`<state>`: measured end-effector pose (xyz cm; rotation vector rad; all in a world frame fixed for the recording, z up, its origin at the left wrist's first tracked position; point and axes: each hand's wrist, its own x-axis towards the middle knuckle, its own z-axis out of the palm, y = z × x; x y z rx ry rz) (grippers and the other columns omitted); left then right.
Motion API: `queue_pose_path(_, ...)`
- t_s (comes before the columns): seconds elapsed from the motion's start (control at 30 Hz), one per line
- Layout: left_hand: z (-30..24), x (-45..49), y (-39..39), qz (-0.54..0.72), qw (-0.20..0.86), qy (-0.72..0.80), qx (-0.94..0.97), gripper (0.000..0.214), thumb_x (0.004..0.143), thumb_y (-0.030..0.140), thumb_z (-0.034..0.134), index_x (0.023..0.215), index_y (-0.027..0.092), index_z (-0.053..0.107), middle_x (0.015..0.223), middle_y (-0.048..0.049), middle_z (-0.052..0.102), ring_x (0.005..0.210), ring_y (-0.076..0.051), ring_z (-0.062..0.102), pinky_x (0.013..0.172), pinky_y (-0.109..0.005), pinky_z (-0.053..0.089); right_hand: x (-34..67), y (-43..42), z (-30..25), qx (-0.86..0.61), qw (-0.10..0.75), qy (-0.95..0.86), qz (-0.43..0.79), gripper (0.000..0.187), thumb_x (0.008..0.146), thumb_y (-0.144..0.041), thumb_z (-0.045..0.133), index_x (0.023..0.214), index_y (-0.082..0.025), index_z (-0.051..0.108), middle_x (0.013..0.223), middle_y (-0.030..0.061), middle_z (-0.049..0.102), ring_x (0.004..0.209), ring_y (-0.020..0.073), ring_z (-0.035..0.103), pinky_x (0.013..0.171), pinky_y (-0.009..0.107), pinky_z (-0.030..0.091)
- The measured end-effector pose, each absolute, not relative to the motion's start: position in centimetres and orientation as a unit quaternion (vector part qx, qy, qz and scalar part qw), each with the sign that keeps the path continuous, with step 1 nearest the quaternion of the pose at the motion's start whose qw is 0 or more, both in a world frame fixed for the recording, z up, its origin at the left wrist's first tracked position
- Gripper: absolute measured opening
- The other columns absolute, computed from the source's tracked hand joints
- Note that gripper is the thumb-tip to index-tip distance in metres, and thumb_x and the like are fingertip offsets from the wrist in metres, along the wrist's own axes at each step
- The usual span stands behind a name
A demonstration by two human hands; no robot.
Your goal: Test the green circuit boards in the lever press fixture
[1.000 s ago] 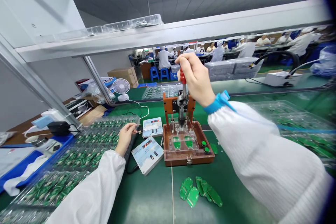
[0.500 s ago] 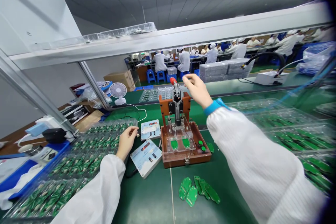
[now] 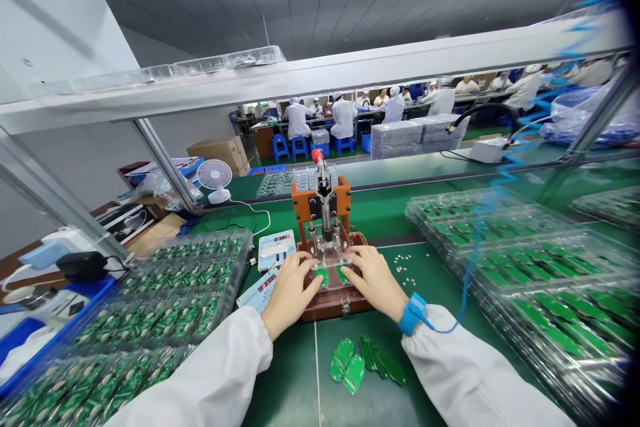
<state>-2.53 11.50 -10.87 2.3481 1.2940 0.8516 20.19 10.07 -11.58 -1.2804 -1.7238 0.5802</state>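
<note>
A brown test fixture (image 3: 327, 303) with a red-knobbed lever (image 3: 318, 157) stands on the green mat in front of me. Both my hands rest on its bed. My left hand (image 3: 291, 290) has its fingertips on the left small green circuit board (image 3: 323, 275). My right hand (image 3: 374, 278), with a blue wrist strap (image 3: 415, 313), touches the right green board (image 3: 343, 272). Whether either hand grips a board is unclear. The lever stands upright with no hand on it.
Several loose green boards (image 3: 363, 357) lie on the mat near me. Clear trays of boards fill the left (image 3: 165, 307) and the right (image 3: 525, 267). Two small meters (image 3: 275, 247) sit left of the fixture. A fan (image 3: 214, 177) stands behind; workers sit far back.
My right hand let go of the red lever and came down onto the fixture bed. My left hand moved right from the tray edge to the fixture. The lever has swung back upright.
</note>
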Motion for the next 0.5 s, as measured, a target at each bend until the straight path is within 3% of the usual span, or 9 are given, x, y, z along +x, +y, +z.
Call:
queue_pose_path(0.1,-10.6,-2.5,11.4,0.337,0.201,0.476,0.787,0.022,0.092,0.032,0.058,0.109,0.021,0.066,0.117,-0.0100,0.065,0.117,-0.030,0.057,0.104,-0.050,0.041,20.7,10.5,-11.0,-0.487,0.449,-0.685,0.304,0.018,0.084,-0.036,0.066,0.097,-0.023,0.069,0.115,0.0093,0.068,0.119,0.0319,0.054,0.108,0.052,0.038)
queue_pose_path(0.23,-10.3,-2.6,9.9,0.365,0.283,0.506,0.728,0.019,0.088,0.035,0.061,0.101,0.022,0.064,0.088,-0.0038,0.070,0.091,-0.026,0.066,0.093,-0.046,0.048,21.2,9.5,-11.0,-0.447,0.438,-0.642,0.442,0.030,0.083,-0.047,0.067,0.097,-0.020,0.065,0.091,0.0052,0.069,0.085,0.0214,0.064,0.081,0.037,0.052)
queue_pose_path(0.33,-10.7,-2.4,7.8,0.359,0.316,0.496,0.725,0.016,0.083,0.036,0.066,0.088,0.022,0.058,0.075,-0.0001,0.068,0.078,-0.022,0.069,0.082,-0.037,0.054,20.7,7.3,-11.2,-0.428,0.428,-0.607,0.515,0.035,0.079,-0.049,0.073,0.094,-0.018,0.067,0.085,0.0035,0.070,0.075,0.0163,0.063,0.072,0.030,0.051)
queue_pose_path(0.43,-11.8,-2.4,6.2,0.377,0.273,0.471,0.749,0.021,0.080,0.041,0.070,0.075,0.024,0.059,0.076,-0.0015,0.069,0.077,-0.023,0.073,0.071,-0.033,0.060,19.6,5.1,-11.8,-0.435,0.431,-0.574,0.544,0.035,0.074,-0.048,0.078,0.089,-0.017,0.070,0.079,0.0017,0.070,0.068,0.0130,0.061,0.065,0.025,0.048)
queue_pose_path(0.5,-12.4,-2.4,5.9,0.383,0.250,0.438,0.774,0.013,0.077,0.040,0.072,0.076,0.029,0.064,0.073,0.0003,0.071,0.066,-0.024,0.074,0.063,-0.032,0.063,19.2,4.2,-12.8,-0.459,0.437,-0.551,0.543,0.036,0.069,-0.047,0.082,0.085,-0.017,0.073,0.073,-0.0002,0.068,0.065,0.0119,0.060,0.061,0.022,0.046)
